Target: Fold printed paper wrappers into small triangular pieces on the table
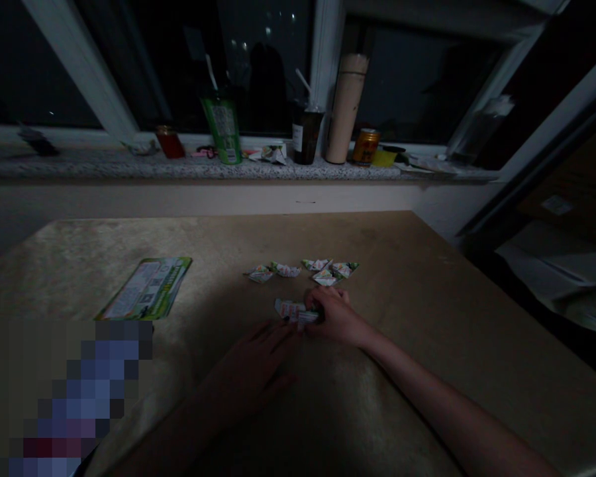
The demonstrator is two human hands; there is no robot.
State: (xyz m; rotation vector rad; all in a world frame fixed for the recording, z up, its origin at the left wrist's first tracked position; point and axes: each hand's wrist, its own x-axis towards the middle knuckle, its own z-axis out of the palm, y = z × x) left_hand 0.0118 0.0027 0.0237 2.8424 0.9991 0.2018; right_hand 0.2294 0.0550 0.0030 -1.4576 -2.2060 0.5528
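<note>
A partly folded piece of printed paper (292, 310) lies on the table in front of me, white and green with red print. My right hand (335, 315) curls over its right end, thumb and fingers gripping it. Flat and low, my left hand (258, 361) rests with outstretched fingers, their tips at the paper's near edge. Just beyond are several small folded paper pieces (328, 270) in the same print, some grouped on the right and a pair (273, 270) further left. A stack of green printed leaflets (149, 288) lies to the left.
The brown table (377, 238) meets a wall under a speckled stone windowsill (268, 172). On the sill stand a green cup with a straw (223, 129), a dark drink cup (306, 136), a tall pink flask (345, 109) and an orange can (365, 147). A pixelated patch covers the lower left.
</note>
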